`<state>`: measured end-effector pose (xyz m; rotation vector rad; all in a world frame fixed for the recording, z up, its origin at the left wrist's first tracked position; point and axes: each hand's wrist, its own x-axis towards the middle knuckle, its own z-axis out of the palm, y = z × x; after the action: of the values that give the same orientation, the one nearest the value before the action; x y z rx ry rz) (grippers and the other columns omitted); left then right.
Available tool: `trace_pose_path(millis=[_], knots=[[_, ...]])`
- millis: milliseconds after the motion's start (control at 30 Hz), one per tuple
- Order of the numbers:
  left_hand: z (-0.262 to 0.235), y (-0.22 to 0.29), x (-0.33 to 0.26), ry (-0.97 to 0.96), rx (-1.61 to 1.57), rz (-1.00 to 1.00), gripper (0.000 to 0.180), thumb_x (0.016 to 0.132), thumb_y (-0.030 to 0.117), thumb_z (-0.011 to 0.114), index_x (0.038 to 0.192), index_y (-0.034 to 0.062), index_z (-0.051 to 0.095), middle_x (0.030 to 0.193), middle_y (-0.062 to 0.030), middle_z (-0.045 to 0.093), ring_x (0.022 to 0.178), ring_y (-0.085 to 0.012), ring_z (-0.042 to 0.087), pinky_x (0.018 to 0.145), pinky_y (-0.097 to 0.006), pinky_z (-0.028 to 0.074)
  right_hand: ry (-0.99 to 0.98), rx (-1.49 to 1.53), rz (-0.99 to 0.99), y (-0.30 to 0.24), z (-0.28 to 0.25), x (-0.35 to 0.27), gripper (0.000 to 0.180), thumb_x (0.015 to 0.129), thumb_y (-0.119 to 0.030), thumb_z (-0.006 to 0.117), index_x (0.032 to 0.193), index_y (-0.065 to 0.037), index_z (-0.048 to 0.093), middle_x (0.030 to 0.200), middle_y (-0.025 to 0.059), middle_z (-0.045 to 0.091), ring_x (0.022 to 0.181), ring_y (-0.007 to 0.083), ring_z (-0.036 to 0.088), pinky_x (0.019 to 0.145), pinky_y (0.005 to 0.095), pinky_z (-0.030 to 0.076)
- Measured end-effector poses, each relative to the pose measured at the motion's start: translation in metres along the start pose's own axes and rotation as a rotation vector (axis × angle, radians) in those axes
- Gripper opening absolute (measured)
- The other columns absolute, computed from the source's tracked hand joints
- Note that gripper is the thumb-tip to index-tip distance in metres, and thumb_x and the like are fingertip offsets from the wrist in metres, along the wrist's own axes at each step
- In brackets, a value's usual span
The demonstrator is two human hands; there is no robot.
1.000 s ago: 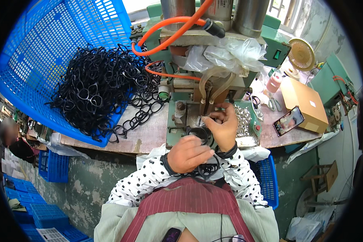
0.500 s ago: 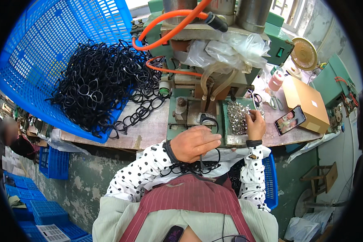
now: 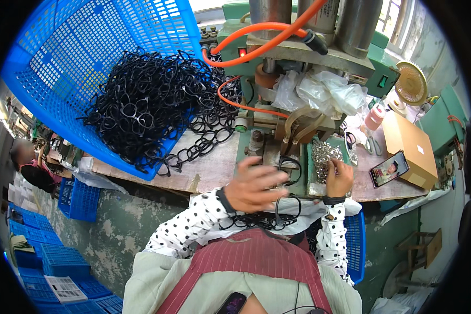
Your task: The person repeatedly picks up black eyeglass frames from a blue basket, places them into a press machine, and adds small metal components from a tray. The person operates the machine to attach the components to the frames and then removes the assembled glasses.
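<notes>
A black plastic spectacle frame (image 3: 289,166) lies on the green base of the press machine (image 3: 298,68), just past the fingertips of the left hand (image 3: 254,183). That hand hovers with its fingers spread and blurred; it grips nothing that can be made out. More black frames (image 3: 261,217) hang bunched under the left wrist, at the edge of the worktop (image 3: 209,167), against the white dotted sleeve.

To the right of the frame sits a green tray of small shiny metal parts (image 3: 325,155). The right hand (image 3: 340,177) rests at the tray's near edge with its fingers curled down into the parts; whether it pinches one cannot be told.

Above the tray, crumpled clear plastic sheeting (image 3: 324,91) hangs from the machine, and an orange hose (image 3: 256,47) loops across its front.

Further left, a large blue plastic mesh basket (image 3: 83,68) lies tipped on the worktop, spilling a heap of black frames (image 3: 152,104) toward the machine.

On the right, well apart from the hands, a phone with a lit screen (image 3: 388,168) lies beside a brown cardboard box (image 3: 411,146), with a small round fan (image 3: 411,83) behind them.
</notes>
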<state>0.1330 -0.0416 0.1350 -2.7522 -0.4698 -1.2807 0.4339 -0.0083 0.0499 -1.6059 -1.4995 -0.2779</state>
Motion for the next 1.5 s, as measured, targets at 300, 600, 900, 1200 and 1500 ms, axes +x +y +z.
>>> trace_pose_path(millis=[300, 600, 900, 1200, 1500], knots=[[0.015, -0.119, -0.158, -0.023, 0.757, -1.253, 0.022, 0.079, 0.012, 0.069, 0.100, 0.0183, 0.067, 0.116, -0.0042, 0.059, 0.113, -0.0311, 0.045, 0.094, -0.049, 0.035, -0.029, 0.054, 0.127, -0.001, 0.005, -0.005, 0.008, 0.083, -0.016, 0.070, 0.088, -0.010, 0.068, 0.076, 0.0093, 0.066, 0.069, 0.0305, 0.061, 0.062, 0.0407, 0.047], [0.001, -0.101, -0.152, 0.164, 0.635, -0.976, 0.017, 0.084, 0.010, 0.063, 0.101, 0.0124, 0.064, 0.099, -0.0034, 0.065, 0.102, -0.0287, 0.050, 0.089, -0.046, 0.034, 0.008, 0.437, 0.408, 0.013, 0.007, -0.009, 0.012, 0.083, -0.001, 0.067, 0.094, -0.004, 0.072, 0.084, 0.0077, 0.073, 0.075, 0.0112, 0.066, 0.069, 0.0241, 0.051], [-0.014, -0.018, -0.023, 0.252, 0.321, -0.360, 0.036, 0.071, -0.002, 0.063, 0.105, 0.0081, 0.062, 0.097, -0.0056, 0.064, 0.086, -0.0246, 0.058, 0.083, -0.043, 0.039, -0.008, 0.377, 0.132, -0.052, 0.000, 0.017, 0.009, 0.073, -0.003, 0.073, 0.082, -0.007, 0.070, 0.080, 0.0080, 0.068, 0.070, 0.0213, 0.062, 0.065, 0.0303, 0.048], [0.017, 0.012, 0.031, 0.102, 0.002, -0.021, 0.044, 0.069, 0.010, 0.067, 0.113, 0.0098, 0.065, 0.102, -0.0044, 0.064, 0.085, -0.0212, 0.061, 0.084, -0.042, 0.048, -0.458, 0.949, 0.261, -0.128, -0.051, 0.037, 0.015, 0.075, -0.002, 0.072, 0.090, -0.002, 0.073, 0.083, 0.0061, 0.069, 0.069, 0.0099, 0.058, 0.063, 0.0237, 0.045], [0.013, 0.024, 0.025, 0.080, -0.021, 0.088, 0.034, 0.073, 0.010, 0.065, 0.106, 0.0069, 0.063, 0.094, -0.0041, 0.064, 0.076, -0.0191, 0.057, 0.076, -0.035, 0.048, -0.273, 1.125, 0.478, -0.149, -0.014, 0.025, 0.033, 0.074, 0.002, 0.076, 0.104, 0.004, 0.062, 0.084, 0.0058, 0.067, 0.073, 0.0077, 0.060, 0.063, 0.0207, 0.046]])
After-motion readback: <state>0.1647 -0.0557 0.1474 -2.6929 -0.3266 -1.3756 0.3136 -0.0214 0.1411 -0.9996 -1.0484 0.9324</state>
